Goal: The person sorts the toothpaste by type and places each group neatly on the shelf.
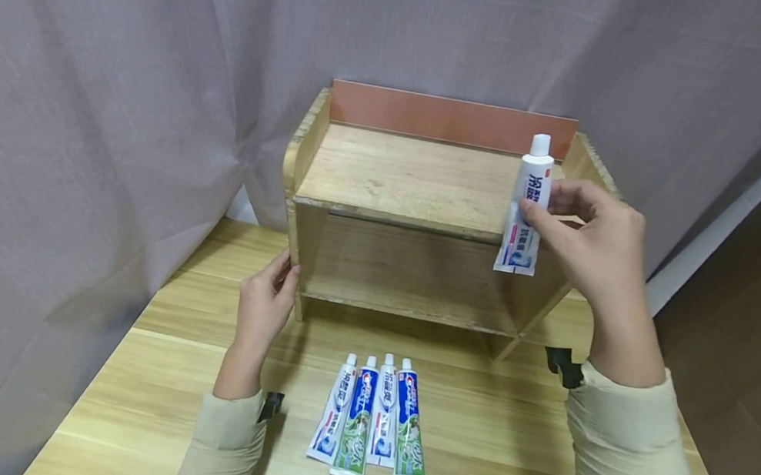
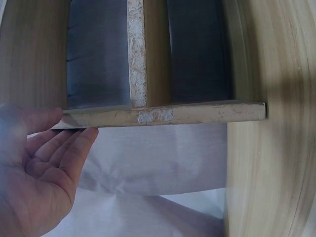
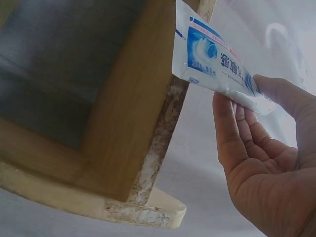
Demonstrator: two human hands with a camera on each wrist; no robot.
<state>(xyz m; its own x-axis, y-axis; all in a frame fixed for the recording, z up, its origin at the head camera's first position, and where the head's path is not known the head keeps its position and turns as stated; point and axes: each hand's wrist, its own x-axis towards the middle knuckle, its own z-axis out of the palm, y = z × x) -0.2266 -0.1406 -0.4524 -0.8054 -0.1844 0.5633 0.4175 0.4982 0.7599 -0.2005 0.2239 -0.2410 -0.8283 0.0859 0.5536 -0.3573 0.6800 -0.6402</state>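
My right hand (image 1: 604, 234) pinches a white toothpaste tube (image 1: 528, 207) between thumb and fingers, cap up, in front of the right part of the wooden shelf (image 1: 414, 183). In the right wrist view the tube (image 3: 212, 54) shows its flat crimped end near the shelf's edge. With thumb and fingers on either side, my left hand (image 1: 265, 303) grips the front edge of the shelf's left side panel (image 2: 158, 115). Several more toothpaste tubes lie side by side on the table in front of the shelf, white ones (image 1: 333, 410) alternating with blue-green ones (image 1: 356, 421).
The shelf has two levels and a reddish-brown back strip (image 1: 452, 120) along its top. It stands on a wood-grain table (image 1: 165, 370). A grey curtain (image 1: 125, 87) hangs behind and to the left, and a dark brown surface (image 1: 756, 308) borders the right.
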